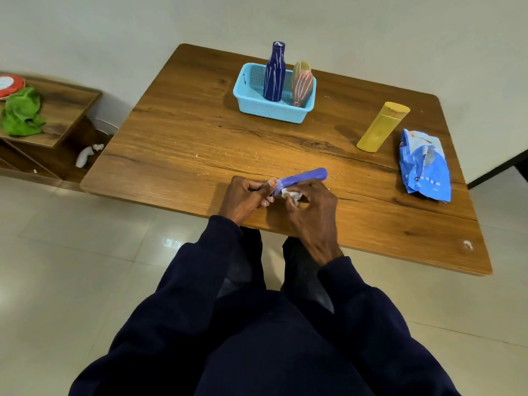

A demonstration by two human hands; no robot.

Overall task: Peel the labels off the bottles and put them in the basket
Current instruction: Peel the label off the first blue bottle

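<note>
Four bottles in all, head view only. Two stand in the light blue basket (251, 95) at the far middle of the wooden table (200, 138): a dark blue bottle (274, 72), upright, and a pink-and-tan bottle (301, 84), leaning right against the basket wall. Both show pale streaks, probably label residue. One yellow bottle (381, 127) stands well apart to the right, tilted in this wide view, beside a crumpled blue packet (424, 164).

Item in hand: a purple bottle (303, 178), held nearly level just above the table's near edge. Left hand (245, 198) is closed around its near end, thumb up along the body. Right hand (311, 207) is curled beneath it, fingertips pinching a crumpled white scrap (291, 194), apparently label being scraped off.

Risks, as judged: the label may tear into shreds and leave glue, since it is already bunching; the bottle sits near the table edge, so a slip of the left-hand hold could send it to the floor; scraps may scatter over the tabletop.

Off to the left: a low shelf (65, 104) bearing green cloth (23, 112).
</note>
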